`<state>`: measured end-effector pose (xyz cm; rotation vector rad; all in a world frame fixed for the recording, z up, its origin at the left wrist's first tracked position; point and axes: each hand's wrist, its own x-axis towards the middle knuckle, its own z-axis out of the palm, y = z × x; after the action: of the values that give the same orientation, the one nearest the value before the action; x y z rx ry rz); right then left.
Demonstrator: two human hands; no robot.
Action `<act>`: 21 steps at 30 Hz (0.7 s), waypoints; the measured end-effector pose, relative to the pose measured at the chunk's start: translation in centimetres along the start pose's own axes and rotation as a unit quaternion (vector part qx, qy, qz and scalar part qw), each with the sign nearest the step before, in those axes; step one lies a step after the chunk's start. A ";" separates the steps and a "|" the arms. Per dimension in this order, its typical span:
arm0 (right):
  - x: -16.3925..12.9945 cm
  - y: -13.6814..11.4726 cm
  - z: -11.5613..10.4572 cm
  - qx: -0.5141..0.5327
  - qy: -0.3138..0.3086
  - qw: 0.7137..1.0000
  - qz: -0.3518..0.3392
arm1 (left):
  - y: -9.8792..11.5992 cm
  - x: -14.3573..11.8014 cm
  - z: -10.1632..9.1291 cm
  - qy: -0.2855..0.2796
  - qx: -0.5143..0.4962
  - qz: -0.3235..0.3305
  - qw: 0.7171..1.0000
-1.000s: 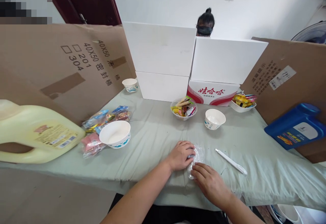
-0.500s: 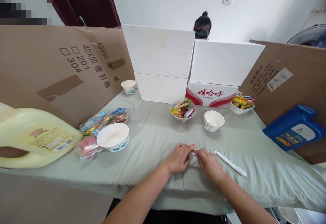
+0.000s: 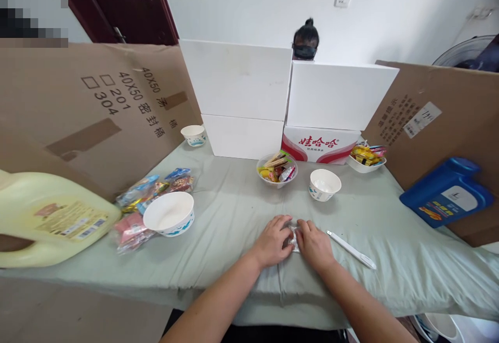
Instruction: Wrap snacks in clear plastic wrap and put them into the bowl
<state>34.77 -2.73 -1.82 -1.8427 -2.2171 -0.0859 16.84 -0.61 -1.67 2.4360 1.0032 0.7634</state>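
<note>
plastic wrapper (image 3: 294,235) lies on the green cloth (image 3: 234,213) at the near edge, pinched between left hand (image 3: 275,240) and right hand (image 3: 314,244), fingers curled on it. white pen (image 3: 351,249) just right; paper bowl (image 3: 325,184) beyond.

Two bare forearms were seen entering from the lower edge of the head view. No sleeves, cuffs or gloves were worn on either arm up to the frame edge. The left hand (image 3: 273,240) and the right hand (image 3: 315,243) were recorded as uncovered; no rings, watch or wristband could be made out. Fingers were short and rounded in outline. A dark garment was noted between the forearms at the bottom edge.
</note>
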 end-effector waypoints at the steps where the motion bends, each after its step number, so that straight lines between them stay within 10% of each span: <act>1: 0.1 0.3 -0.3 -0.004 0.009 1.000 0.007 | -0.1 0.0 0.1 0.004 -0.002 -0.001 1.000; 5: -0.2 1.2 -1.3 -0.014 0.047 0.999 0.010 | -0.3 0.2 0.4 0.015 -0.012 -0.007 1.000; 11: -2.0 -0.2 -0.2 0.041 -0.046 0.982 -0.178 | -0.7 -0.2 0.6 0.021 -0.052 -0.008 0.998; 16: -1.8 -1.0 -0.5 0.044 -0.165 0.974 -0.147 | -1.9 -0.4 0.5 0.107 -0.150 -0.047 0.982; 21: -2.4 -1.7 -0.8 0.053 -0.153 0.976 -0.145 | -1.8 -0.2 0.5 0.142 -0.130 -0.062 0.979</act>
<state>33.65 -5.53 -1.45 -1.5500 -2.6296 0.2767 16.10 0.38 -3.11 2.0608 1.0702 1.1436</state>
